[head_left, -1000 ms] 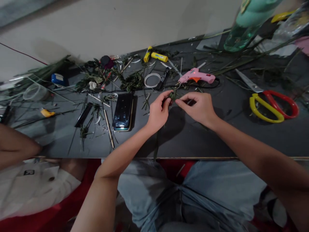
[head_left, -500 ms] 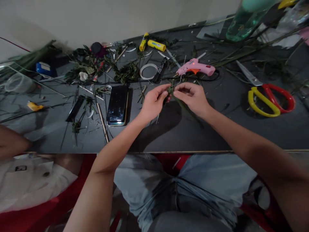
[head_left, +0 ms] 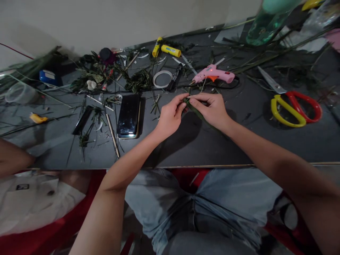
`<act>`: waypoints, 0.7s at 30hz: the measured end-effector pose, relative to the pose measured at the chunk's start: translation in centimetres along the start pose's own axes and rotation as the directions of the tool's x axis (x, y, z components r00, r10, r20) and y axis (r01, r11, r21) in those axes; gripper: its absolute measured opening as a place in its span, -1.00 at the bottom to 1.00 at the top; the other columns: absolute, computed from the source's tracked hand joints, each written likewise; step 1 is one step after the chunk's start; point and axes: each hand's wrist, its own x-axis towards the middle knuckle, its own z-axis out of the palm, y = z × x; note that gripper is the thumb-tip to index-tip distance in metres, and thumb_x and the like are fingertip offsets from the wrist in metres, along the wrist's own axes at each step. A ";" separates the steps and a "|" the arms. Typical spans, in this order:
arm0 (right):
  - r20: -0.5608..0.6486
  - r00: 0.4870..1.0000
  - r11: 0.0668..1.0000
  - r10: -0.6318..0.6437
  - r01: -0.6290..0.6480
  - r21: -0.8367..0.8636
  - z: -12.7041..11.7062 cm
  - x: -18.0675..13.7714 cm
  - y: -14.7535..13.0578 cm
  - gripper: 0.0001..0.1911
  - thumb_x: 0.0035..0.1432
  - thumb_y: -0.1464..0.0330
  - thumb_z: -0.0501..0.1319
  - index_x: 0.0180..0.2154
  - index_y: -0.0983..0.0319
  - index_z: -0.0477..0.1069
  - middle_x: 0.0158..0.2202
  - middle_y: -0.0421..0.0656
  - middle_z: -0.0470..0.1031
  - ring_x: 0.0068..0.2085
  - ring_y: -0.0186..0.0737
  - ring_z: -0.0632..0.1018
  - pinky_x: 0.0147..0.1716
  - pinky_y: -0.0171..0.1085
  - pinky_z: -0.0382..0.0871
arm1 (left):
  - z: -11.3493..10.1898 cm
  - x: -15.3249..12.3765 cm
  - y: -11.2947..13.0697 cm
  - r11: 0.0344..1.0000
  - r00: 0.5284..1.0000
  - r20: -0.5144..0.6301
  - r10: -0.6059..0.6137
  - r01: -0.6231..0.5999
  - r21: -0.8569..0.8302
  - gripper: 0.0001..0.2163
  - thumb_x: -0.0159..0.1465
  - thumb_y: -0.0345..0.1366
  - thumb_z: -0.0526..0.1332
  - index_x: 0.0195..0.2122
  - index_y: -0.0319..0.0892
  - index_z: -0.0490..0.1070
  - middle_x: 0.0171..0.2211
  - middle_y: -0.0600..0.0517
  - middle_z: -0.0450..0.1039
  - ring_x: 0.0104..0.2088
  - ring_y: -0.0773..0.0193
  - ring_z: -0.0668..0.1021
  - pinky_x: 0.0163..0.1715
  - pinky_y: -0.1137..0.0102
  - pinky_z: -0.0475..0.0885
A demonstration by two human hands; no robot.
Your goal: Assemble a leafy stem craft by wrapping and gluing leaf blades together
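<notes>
Both hands meet over the middle of the dark surface [head_left: 186,148], fingertips touching. A narrow green leaf strip [head_left: 194,109] sits between them, lifted just clear of the surface. The left hand [head_left: 171,117] comes in from the near left, thumb and forefinger pinched closed on the strip's upper end, other fingers curled under. The right hand [head_left: 214,110] comes from the near right, thumb and forefinger also pinched closed on the strip, right against the left fingertips. The strip's long axis runs on a diagonal, from the pinch point down and to the right, passing under the right palm toward the wrist; its far end is hidden there. Both hands are equally close at the pinch, and the free length lies on the right hand's side. The glue gun [head_left: 212,74] lies just beyond the hands, nozzle to the left. The phone [head_left: 129,115] is near on the left, and the scissors [head_left: 294,108] are well apart on the right. Another person's arm [head_left: 13,159] shows at the left edge.
</notes>
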 end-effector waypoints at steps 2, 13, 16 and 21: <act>-0.050 0.999 1.000 0.018 -0.019 -0.016 0.0 -0.2 -0.2 -0.61 0.14 0.00 0.37 -0.29 0.20 0.65 -0.33 -0.13 0.66 -0.32 -0.21 0.61 -0.30 -0.23 0.48 | -0.1 0.0 0.1 1.000 1.000 -0.026 0.012 -0.011 0.026 -0.63 0.47 -0.04 0.05 0.13 -0.12 0.41 -0.16 -0.02 0.62 -0.23 0.29 0.65 -0.10 0.36 0.54; -0.004 0.994 0.993 0.108 -0.108 -0.055 -0.4 -0.6 -1.4 -0.52 0.02 -0.04 0.44 -0.52 0.24 0.50 -0.59 -0.22 0.43 -0.54 -0.37 0.33 -0.52 -0.30 0.20 | 0.3 -0.2 -0.4 0.996 0.989 -0.138 0.046 -0.035 0.080 -0.58 0.47 0.04 -0.02 0.09 -0.12 0.42 -0.12 -0.04 0.60 -0.19 0.28 0.63 -0.08 0.34 0.52; 0.018 0.986 0.979 0.166 -0.167 0.116 0.4 -0.7 -1.2 -0.43 -0.11 -0.14 0.46 -0.55 0.23 0.44 -0.62 -0.25 0.36 -0.57 -0.41 0.27 -0.57 -0.32 0.14 | 0.1 -0.1 -0.1 0.998 0.982 -0.182 0.052 -0.047 0.032 -0.58 0.47 0.05 -0.01 0.09 -0.10 0.42 -0.10 -0.05 0.60 -0.10 0.25 0.63 -0.02 0.32 0.52; 0.046 0.974 0.949 0.220 -0.224 0.222 1.2 -0.9 -0.6 -0.36 -0.19 -0.21 0.45 -0.56 0.21 0.38 -0.61 -0.27 0.34 -0.57 -0.41 0.28 -0.60 -0.34 0.15 | -0.1 0.1 -0.3 0.999 0.978 -0.207 -0.002 -0.008 -0.045 -0.59 0.44 0.09 0.03 0.03 -0.09 0.44 -0.06 -0.07 0.61 -0.05 0.21 0.63 0.01 0.28 0.54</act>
